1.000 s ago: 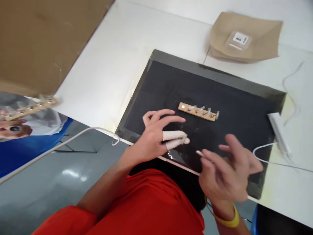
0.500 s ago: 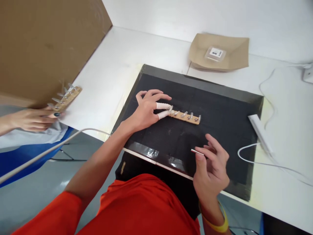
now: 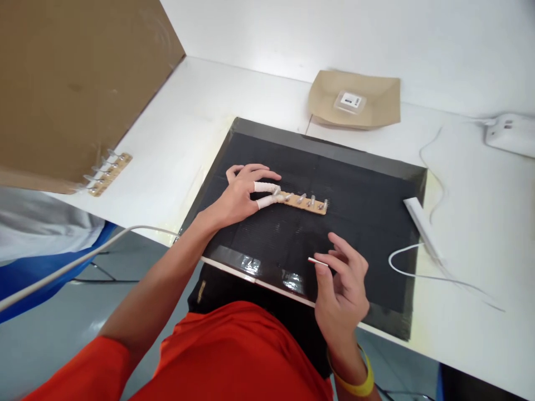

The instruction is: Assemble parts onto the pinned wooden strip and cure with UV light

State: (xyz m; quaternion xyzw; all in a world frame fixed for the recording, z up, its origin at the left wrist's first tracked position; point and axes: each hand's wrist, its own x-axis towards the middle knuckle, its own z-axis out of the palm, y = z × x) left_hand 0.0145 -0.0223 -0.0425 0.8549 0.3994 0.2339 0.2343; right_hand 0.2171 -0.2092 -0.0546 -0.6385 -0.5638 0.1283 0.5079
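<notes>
A small wooden strip with several metal screws standing in it lies on the black mat. My left hand, with white covers on two fingertips, pinches the strip's left end. My right hand hovers over the mat's near part, its thumb and forefinger pinched on a thin white and red stick.
A second wooden strip with screws lies at the table's left edge beside a large cardboard sheet. A brown paper tray with a labelled packet sits at the back. A white bar, cables and a power strip lie right.
My left hand reached forward and took hold of the strip's left end. Another person's hand set the second strip down at the table's left edge and withdrew. My right hand keeps the stick.
</notes>
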